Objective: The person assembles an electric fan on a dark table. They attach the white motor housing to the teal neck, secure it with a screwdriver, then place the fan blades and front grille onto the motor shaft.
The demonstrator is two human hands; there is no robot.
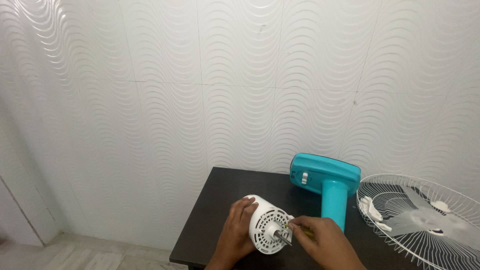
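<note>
Left hand (239, 227) cups with fingers spread, right hand (320, 240) pinches (its grip tight) close beside.

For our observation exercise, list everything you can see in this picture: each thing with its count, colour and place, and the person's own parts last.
Table: one, black, against the wall.
Fan motor housing: one, white, on the table's front part, metal shaft pointing towards the camera.
Fan base: one, turquoise, lying on the table behind the motor.
Fan grille: one, white wire, at the right edge, with pale blades inside.
Screwdriver: one, yellowish handle, mostly hidden in the right hand.
Wall: white wavy tiles.
Left hand: grips the motor housing's side.
Right hand: holds the screwdriver to the motor's face.
</note>
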